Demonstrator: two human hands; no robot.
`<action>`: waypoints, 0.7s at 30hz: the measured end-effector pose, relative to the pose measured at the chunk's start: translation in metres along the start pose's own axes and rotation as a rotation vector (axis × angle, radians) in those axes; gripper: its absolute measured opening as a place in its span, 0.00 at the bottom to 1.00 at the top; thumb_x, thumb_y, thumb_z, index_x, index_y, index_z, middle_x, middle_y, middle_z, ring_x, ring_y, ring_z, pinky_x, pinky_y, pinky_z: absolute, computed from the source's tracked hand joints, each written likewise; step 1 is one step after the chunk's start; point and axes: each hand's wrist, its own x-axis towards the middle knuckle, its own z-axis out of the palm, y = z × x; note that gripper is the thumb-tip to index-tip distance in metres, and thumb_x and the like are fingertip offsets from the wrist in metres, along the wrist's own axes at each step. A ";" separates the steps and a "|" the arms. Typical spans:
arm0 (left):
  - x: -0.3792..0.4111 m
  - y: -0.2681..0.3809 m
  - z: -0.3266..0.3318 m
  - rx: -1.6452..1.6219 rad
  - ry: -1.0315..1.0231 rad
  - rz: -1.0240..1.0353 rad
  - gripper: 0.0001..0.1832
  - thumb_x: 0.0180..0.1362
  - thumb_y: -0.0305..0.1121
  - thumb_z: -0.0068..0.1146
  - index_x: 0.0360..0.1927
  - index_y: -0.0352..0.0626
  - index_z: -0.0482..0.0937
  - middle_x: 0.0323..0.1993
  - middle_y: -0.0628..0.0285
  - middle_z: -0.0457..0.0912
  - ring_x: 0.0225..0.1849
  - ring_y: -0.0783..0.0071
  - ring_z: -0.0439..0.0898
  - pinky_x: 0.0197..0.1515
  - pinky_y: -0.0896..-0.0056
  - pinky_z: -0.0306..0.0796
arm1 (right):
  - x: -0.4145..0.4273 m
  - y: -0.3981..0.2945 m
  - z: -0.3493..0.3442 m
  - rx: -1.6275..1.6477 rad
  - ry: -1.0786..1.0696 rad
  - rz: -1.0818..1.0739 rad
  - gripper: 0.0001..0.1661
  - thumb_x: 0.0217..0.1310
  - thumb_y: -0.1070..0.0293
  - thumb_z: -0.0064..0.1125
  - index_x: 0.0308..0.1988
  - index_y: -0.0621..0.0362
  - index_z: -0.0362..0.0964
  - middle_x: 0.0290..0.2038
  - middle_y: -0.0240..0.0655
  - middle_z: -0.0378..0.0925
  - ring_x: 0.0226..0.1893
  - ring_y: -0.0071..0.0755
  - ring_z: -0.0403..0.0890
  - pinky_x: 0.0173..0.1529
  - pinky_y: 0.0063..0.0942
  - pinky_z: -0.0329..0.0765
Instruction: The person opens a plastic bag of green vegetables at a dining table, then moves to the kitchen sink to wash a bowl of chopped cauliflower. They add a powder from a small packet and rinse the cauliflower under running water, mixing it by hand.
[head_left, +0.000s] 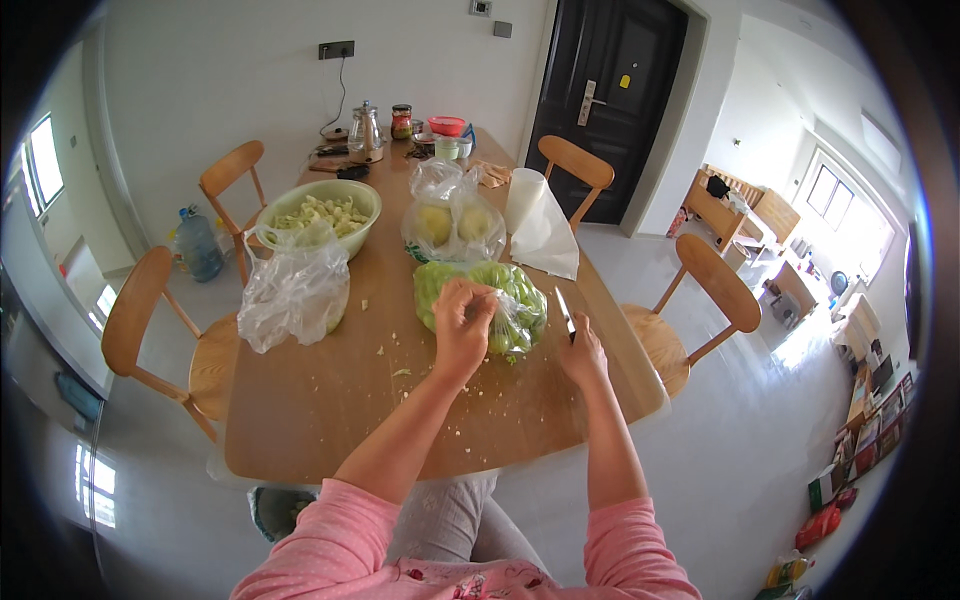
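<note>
My left hand (465, 319) has its fingers pinched on the clear plastic bag (514, 313) around bright green produce (442, 279). Which kind of produce it is, I cannot tell. In my right hand (585, 358) is a knife (564, 311), its blade pointing away from me and its handle mostly hidden by my fingers. Just beyond the green produce sits another clear bag (487, 217) with round yellowish fruit (433, 223). To the left, a crumpled plastic bag (292, 289) leans against a pale green bowl (367, 196) of cut, pale vegetable pieces (319, 216).
Small crumbs lie scattered over the wooden table (337, 420). A paper towel roll (526, 191) stands right of the fruit, one sheet trailing. Farther back are a kettle (366, 135), a jar (401, 121) and a red bowl (447, 125). Wooden chairs (716, 281) flank both sides.
</note>
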 end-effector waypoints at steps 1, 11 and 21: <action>0.000 0.001 0.000 0.000 -0.004 0.012 0.04 0.54 0.18 0.59 0.32 0.36 0.79 0.30 0.64 0.73 0.33 0.74 0.72 0.37 0.74 0.65 | 0.000 0.003 0.003 -0.027 0.000 -0.013 0.33 0.59 0.61 0.53 0.62 0.50 0.54 0.54 0.49 0.72 0.52 0.55 0.75 0.54 0.50 0.73; 0.001 0.003 0.002 0.080 -0.038 0.034 0.08 0.54 0.20 0.59 0.35 0.44 0.82 0.33 0.66 0.73 0.38 0.73 0.72 0.49 0.70 0.56 | -0.001 -0.003 0.013 0.151 0.279 -0.238 0.19 0.59 0.67 0.57 0.51 0.56 0.68 0.49 0.44 0.73 0.47 0.51 0.76 0.50 0.45 0.73; 0.000 0.012 -0.006 0.381 -0.056 0.254 0.12 0.52 0.19 0.58 0.37 0.48 0.83 0.39 0.62 0.71 0.43 0.69 0.71 0.51 0.67 0.61 | -0.042 -0.114 -0.038 0.569 0.387 -0.720 0.04 0.55 0.75 0.60 0.34 0.62 0.74 0.35 0.40 0.77 0.39 0.46 0.76 0.44 0.37 0.72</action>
